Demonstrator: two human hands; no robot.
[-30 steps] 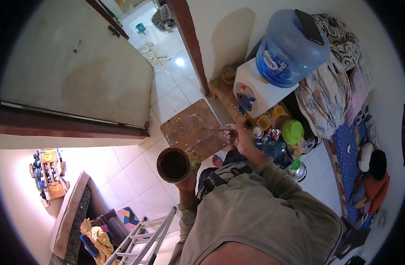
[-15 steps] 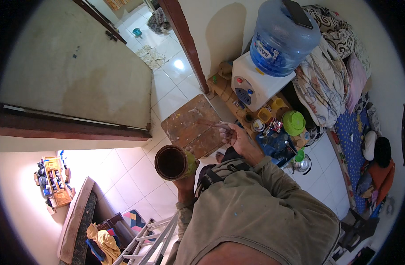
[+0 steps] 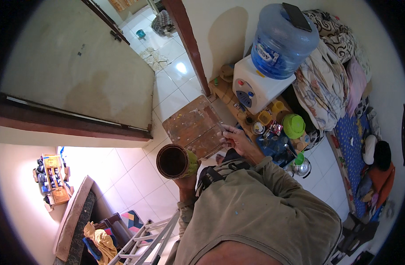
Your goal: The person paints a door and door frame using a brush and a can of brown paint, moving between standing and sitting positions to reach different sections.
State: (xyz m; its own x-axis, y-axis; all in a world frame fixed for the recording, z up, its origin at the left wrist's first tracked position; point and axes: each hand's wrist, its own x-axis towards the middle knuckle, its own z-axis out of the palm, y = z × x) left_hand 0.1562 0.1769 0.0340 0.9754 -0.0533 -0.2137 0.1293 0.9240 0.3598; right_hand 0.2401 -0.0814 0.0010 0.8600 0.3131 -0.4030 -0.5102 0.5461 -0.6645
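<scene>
My left hand [image 3: 185,182] is closed around an open, round tin [image 3: 158,161] with a brown-stained rim and a yellow-green side. The inside looks dark brown; how full it is I cannot tell. To its right, my right hand [image 3: 238,140] has its fingertips pinched together on a thin brush-like tool [image 3: 221,128], which barely shows against the wood beyond. Below both hands stands a wooden stool [image 3: 191,121], its brown top spotted with light paint. The right hand is apart from the tin, beyond my waist.
A water dispenser [image 3: 255,88] with a blue bottle [image 3: 282,48] stands on a low wooden table, beside a cluttered blue tray [image 3: 273,152] and green bowl [image 3: 293,126]. An aluminium ladder [image 3: 143,240] is at lower left. A door [image 3: 78,66] stands left, bedding [image 3: 322,79] right.
The brush-like tool reached left from my right hand over the stool and now hardly shows. That hand has turned and moved slightly right. The tin stays in my left hand, almost unmoved.
</scene>
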